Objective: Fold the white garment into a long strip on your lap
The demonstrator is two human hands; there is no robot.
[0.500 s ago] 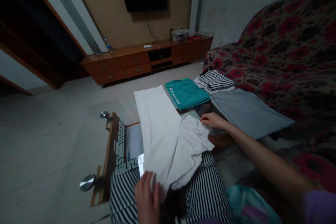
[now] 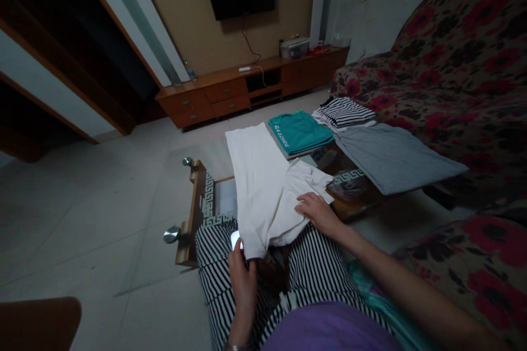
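While striped trousers (image 2: 321, 263) fill the nearest space, the hands are well apart just beyond them. The left hand (image 2: 242, 277) is at the near left corner of the white shirt (image 2: 257, 170), thumb and forefinger parted, a fingertip just beside a small bright object (image 2: 235, 239). The right hand (image 2: 317, 213) rests its fingers on the shirt's crumpled right side; whether they pinch cloth does not show. Spread over the desk (image 2: 349, 176), the shirt lies ahead of the left hand, its long axis running almost straight away from it; the left is nearer the near end, the right nearer the bunched part. Ahead and right of the right hand lies grey cloth (image 2: 399, 156), with a teal garment (image 2: 304, 129) ahead and striped cloth (image 2: 348, 111) farther on. Beyond both hands stands a cabinet (image 2: 226, 93).
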